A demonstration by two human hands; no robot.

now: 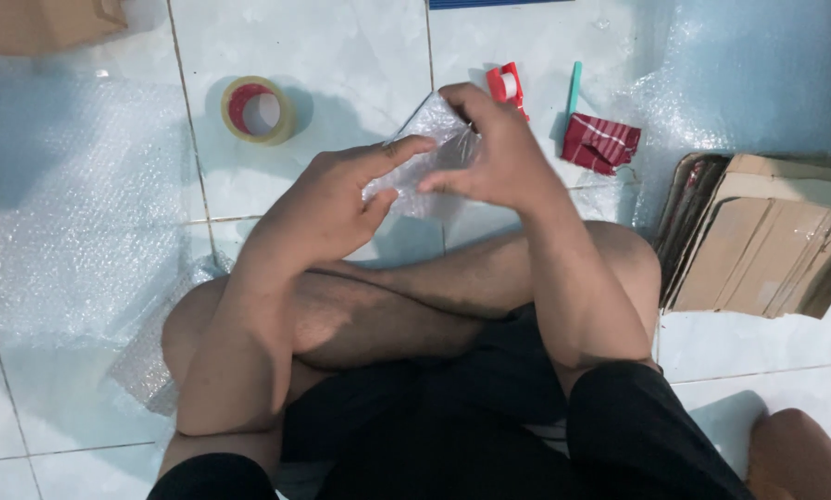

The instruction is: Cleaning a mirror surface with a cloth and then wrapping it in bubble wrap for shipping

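Note:
Both my hands hold a small package wrapped in clear bubble wrap [422, 157] above my crossed legs. My left hand [341, 199] grips its lower left side, thumb and fingers stretched along the wrap. My right hand [494, 153] covers its right side with fingers curled over the top edge. What the wrap holds inside is hidden.
A roll of tape with a red core [258, 111] lies on the white tiled floor [341, 56] to the left. A red tape cutter [506, 85], a teal stick [574, 88] and a red striped packet [600, 142] lie beyond. Bubble wrap sheets [73, 204] spread left; flat cardboard [767, 241] stacks right.

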